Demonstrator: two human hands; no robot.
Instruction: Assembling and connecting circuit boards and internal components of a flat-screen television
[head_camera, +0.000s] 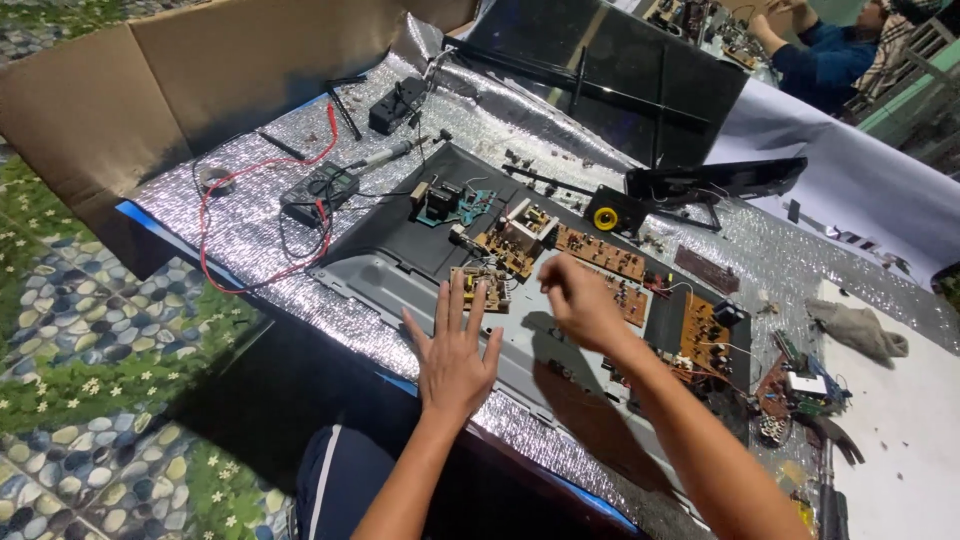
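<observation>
My left hand (452, 352) is held flat with fingers spread over the near edge of a grey metal chassis panel (380, 280), its fingertips just short of a small brown circuit board (481, 287). My right hand (578, 300) hovers with its fingers curled above the panel, beside a row of brown circuit boards (600, 255); whether it pinches anything I cannot tell. A teal board with a transformer (447, 203) lies further back.
A multimeter (320, 190) with red and black leads lies at the left on silver foil matting (240, 225). A soldering iron (390, 152), a yellow-centred speaker (610, 213), a grey cloth (858, 328) and a black panel (610, 75) surround the work. Another person (830, 55) sits at the far right.
</observation>
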